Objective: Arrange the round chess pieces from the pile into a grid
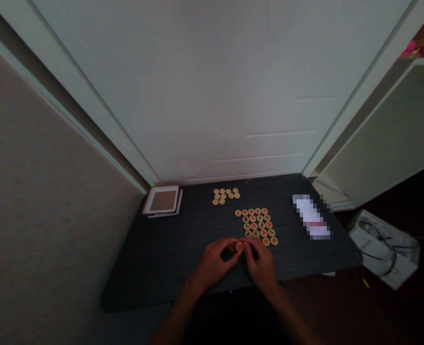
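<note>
Between my two hands, near the front of the dark table (154, 268), is a round wooden Chinese chess piece (239, 247) with a red character facing up. The thumb and fingers of my left hand (215, 258) pinch it from the left. My right hand (260, 261) grips it from the other side with its fingertips. Just beyond my hands, rows of chess pieces (254, 226) lie face up, with red and black characters. Farther back sits a smaller group of plain-topped pieces (222, 196), their characters not showing. My right fingers partly cover the nearest row.
A framed, flat stack (163, 200) lies at the table's back left. Toward the right edge is a blurred white item (311, 218) with a red band. A white panel (212, 86) rises behind the table. On the floor at right stands a white box (384, 249) with dark cords.
</note>
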Available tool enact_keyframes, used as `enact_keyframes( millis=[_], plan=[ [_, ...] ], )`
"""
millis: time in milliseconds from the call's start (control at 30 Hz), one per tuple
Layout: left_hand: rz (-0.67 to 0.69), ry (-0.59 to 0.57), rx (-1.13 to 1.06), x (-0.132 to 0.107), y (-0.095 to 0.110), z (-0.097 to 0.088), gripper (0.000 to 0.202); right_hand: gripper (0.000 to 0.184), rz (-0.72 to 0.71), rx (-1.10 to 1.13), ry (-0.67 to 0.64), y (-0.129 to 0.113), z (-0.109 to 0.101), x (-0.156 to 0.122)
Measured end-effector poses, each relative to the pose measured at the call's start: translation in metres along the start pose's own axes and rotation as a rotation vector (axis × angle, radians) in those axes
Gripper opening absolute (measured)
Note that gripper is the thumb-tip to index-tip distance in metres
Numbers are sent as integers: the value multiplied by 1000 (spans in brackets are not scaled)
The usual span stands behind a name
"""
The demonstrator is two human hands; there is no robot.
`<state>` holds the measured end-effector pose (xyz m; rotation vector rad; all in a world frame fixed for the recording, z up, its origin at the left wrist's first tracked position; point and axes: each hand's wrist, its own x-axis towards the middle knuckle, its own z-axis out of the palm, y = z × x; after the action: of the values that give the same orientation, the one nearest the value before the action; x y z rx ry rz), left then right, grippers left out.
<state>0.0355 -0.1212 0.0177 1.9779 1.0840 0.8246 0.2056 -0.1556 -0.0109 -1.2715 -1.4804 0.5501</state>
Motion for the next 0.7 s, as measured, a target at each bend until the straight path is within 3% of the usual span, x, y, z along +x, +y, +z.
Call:
enact_keyframes(
  millis=[133,300,433,700],
  plan=[
    [16,2,54,14,-2,-10,24,22,43,-40,82,6,-17,0],
    [79,-57,277,40,-9,-22,20,24,88,-148,201,30,-61,12],
    [132,-56,437,56,-18,-19,19,28,109,-267,304,53,-90,21],
    [106,-60,500,66,-31,-10,22,30,147,-312,272,67,-95,25]
  ],
)
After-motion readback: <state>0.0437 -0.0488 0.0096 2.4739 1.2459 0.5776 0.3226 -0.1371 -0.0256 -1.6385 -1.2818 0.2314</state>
